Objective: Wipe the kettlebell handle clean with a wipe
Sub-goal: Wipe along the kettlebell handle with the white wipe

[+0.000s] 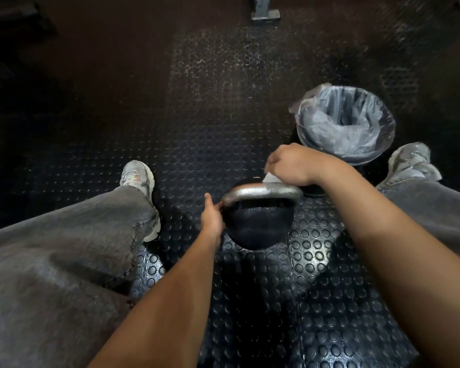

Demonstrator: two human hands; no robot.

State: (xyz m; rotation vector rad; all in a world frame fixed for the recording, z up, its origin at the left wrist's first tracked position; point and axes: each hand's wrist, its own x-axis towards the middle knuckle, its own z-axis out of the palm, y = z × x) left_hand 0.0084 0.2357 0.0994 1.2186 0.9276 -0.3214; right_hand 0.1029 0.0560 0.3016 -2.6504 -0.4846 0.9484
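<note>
Studded rubber floor (250, 128) bears the kettlebell (259, 224), heavy and rigid. Your left hand (211, 218) grips its handle (262, 192) end; your right hand (290, 163) pinches the limp wipe (270, 178) against the handle's top.

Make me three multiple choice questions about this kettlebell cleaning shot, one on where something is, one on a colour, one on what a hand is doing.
1. Where is the lined bin relative to the kettlebell?
A. Beyond it, to the right
B. Left of it
C. On top of it

2. What colour is the kettlebell handle?
A. Red
B. Silver-grey
C. Yellow

3. What is the right hand doing?
A. Resting flat on the floor
B. Reaching into the bin
C. Holding a white wipe at the handle

Answers:
1. A, the bin stands past the kettlebell, beside the right shoe.
2. B, the handle gleams metallic grey over the black ball.
3. C, the wipe shows under the curled fingers, while the left hand steadies the handle's other end.
</note>
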